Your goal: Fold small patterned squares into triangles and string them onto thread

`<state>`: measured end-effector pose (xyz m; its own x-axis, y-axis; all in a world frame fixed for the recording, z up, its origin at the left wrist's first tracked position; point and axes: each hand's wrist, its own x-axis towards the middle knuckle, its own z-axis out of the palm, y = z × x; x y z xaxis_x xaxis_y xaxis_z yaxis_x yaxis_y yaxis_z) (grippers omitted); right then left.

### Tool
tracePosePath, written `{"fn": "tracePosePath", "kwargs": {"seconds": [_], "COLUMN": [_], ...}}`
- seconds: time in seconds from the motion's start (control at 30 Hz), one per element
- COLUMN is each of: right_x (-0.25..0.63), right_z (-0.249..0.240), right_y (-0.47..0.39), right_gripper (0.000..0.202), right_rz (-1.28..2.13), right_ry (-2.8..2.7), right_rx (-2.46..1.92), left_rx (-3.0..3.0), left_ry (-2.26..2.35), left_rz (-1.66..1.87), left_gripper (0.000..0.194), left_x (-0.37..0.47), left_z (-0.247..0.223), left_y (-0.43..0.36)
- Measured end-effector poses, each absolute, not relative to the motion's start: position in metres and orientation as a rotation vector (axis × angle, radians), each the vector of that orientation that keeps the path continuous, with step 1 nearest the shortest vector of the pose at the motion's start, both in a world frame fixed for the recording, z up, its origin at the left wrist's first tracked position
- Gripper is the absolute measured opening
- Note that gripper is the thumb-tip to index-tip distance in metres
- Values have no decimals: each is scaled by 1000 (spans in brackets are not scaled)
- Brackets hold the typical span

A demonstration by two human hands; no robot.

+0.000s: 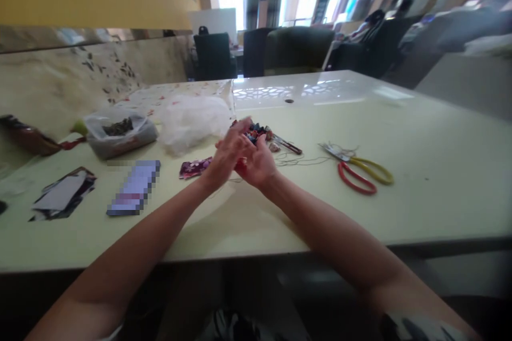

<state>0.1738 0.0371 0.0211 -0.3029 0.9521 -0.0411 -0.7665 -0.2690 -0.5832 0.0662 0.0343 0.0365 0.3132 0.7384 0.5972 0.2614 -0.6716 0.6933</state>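
Observation:
My left hand [229,153] and my right hand [258,161] meet palm to palm above the middle of the table. The left fingers are blurred and lie across the right fingers. A bit of something red [240,165] shows between the palms; its kind is hidden. Just beyond the hands is a pile of small dark and coloured pieces [261,130], partly covered by my fingers. Beside the pile lies a slim dark metal tool [288,144], perhaps tweezers. A purple flowered cloth piece [194,168] lies left of my left hand. Thin thread [302,161] trails rightward across the table.
Scissors [356,168] with red and yellow handles lie to the right. On the left are a phone [134,187], cloth scraps [64,194], a plastic bag [132,141] with dark contents, and white stuffing [196,120]. Chairs and people are beyond the table [432,170].

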Motion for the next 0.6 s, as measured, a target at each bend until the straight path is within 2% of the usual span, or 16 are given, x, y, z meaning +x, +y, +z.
{"fn": "tracePosePath", "kwargs": {"seconds": [0.07,0.2,0.33,0.43,0.5,0.6], "right_x": [181,179,194,211,216,213], "right_z": [25,22,21,24,25,24], "right_y": [36,40,54,66,70,68], "right_gripper": [77,75,75,74,73,73], "right_rz": [1871,1894,1734,1601,1563,1562], "right_ry": [-454,-408,-506,-567,-614,-696], "right_rx": [-407,-424,-489,-539,-587,-660], "left_rx": [2014,1987,1897,2127,2254,2268], "left_ry": [772,873,982,882,728,659], "left_rz": [1364,1474,1507,936,568,411], "left_gripper": [60,62,47,39,45,61], "left_x": [56,46,28,2,-14,-25], "left_z": [38,32,32,32,28,17], "left_y": [36,40,38,20,2,-21]}}
